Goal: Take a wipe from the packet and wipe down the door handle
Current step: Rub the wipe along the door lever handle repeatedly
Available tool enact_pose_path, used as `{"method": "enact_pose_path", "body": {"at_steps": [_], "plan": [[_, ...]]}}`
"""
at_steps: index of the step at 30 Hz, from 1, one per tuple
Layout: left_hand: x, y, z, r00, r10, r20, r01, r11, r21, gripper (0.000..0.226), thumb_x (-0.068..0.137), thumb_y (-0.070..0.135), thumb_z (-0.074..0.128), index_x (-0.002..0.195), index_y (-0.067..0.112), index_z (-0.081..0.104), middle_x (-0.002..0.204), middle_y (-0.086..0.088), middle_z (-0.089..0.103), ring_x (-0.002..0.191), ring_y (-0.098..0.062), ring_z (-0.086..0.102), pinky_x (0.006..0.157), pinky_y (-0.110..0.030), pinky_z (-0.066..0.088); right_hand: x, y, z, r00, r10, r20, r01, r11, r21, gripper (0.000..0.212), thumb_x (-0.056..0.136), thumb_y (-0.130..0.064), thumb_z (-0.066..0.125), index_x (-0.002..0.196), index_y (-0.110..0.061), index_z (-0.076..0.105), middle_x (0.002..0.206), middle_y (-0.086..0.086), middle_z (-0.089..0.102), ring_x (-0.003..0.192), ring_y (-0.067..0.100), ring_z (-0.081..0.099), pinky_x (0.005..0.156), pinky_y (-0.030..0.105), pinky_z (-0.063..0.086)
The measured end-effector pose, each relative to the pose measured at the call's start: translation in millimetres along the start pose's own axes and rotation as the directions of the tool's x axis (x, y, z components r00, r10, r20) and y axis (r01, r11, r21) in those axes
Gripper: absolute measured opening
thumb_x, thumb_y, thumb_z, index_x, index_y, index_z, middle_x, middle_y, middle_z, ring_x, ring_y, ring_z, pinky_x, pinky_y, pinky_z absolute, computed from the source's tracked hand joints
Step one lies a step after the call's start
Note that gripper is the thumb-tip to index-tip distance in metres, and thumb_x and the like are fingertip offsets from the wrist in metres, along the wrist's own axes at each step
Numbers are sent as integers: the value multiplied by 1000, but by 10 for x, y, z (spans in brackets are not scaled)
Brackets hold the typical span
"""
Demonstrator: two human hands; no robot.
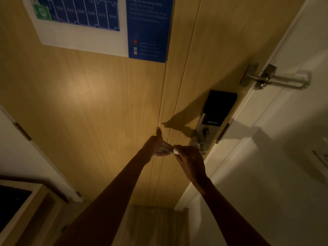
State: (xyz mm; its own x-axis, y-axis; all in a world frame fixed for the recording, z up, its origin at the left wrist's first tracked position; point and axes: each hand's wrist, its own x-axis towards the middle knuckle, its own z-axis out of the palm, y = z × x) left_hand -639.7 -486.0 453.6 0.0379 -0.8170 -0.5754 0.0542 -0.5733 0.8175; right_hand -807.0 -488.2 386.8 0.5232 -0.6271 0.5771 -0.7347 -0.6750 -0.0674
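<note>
Head view: door handle (201,144) at 4 o'clock
Wipe (175,151): likely light, limp; take by edge
Right hand (190,160): pinches Wipe
Left hand (158,146): grip unclear

Head view, close, facing door (106,103)

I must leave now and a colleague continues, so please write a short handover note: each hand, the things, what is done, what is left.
Left hand: thumb up, fingers reaching to a small white piece; grip unclear in the dim light.
Right hand: pinches that piece, in front of the silver metal door handle.
Wipe or packet: cannot be told.
Done: nothing certain.
Left: wipe down the handle.
</note>
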Motion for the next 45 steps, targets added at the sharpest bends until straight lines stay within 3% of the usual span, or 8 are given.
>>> {"method": "enact_pose_path", "body": {"at_steps": [4,11,15,21,29,36,40,45], "plan": [[-38,-32,-31,1000,0,6,0,1000,-11,93,95,61,7,88,-6,71,104,-25,70,80,-23,70,80,-28,56,-36,10,-65,1000,12,8,-13,1000,27,44,76,-22,79,116,-11,65,106,4,71,103,19,65,81,29,57],[-83,-12,-20,999,-29,19,29,999,-24,93,96,61,7,101,-9,68,110,-25,68,99,-32,68,82,-29,55,47,145,-42,988,-157,12,157,983,-96,39,73,-23,82,107,-10,68,92,4,73,87,17,70,75,29,57],[-87,-39,-48,998,-45,33,47,998,-43,91,95,61,9,93,-6,69,108,-24,69,86,-27,69,83,-30,55,29,176,-41,986,-168,3,167,978,-127,38,73,-24,82,106,-10,69,91,3,74,85,17,70,73,28,56],[-49,-86,-90,999,-30,43,31,999,-30,90,96,60,9,85,-2,73,88,-16,74,94,-27,70,84,-29,56,17,211,-37,988,-155,9,155,980,-127,37,74,-23,82,107,-10,69,90,3,74,84,15,69,74,28,55],[-40,-84,-98,998,-21,59,22,1000,-7,90,96,60,8,95,-4,70,108,-22,70,103,-29,68,90,-32,54,60,166,-104,990,-128,67,133,988,-83,30,79,-27,77,104,-11,69,88,1,73,82,14,69,73,27,55],[-28,-78,-144,998,25,59,-25,1000,1,89,96,60,8,96,-3,71,103,-20,72,89,-23,71,78,-26,58,179,120,-198,961,-151,230,162,986,-27,20,95,-32,56,109,-18,60,90,-2,67,84,13,63,72,24,45],[4,-88,-133,998,14,68,-15,1000,11,90,95,61,7,93,-1,72,98,-16,73,88,-22,71,80,-27,57,120,158,-251,969,-78,233,76,997,19,29,98,-34,51,120,-17,58,96,-1,68,88,13,63,76,21,41],[13,-139,-144,998,8,64,-7,1000,-23,89,96,60,8,96,-3,72,91,-16,74,92,-25,71,80,-27,58,230,71,-258,956,150,252,-226,924,307,28,93,-34,60,97,-10,72,86,1,74,77,6,68,64,4,44]]}}
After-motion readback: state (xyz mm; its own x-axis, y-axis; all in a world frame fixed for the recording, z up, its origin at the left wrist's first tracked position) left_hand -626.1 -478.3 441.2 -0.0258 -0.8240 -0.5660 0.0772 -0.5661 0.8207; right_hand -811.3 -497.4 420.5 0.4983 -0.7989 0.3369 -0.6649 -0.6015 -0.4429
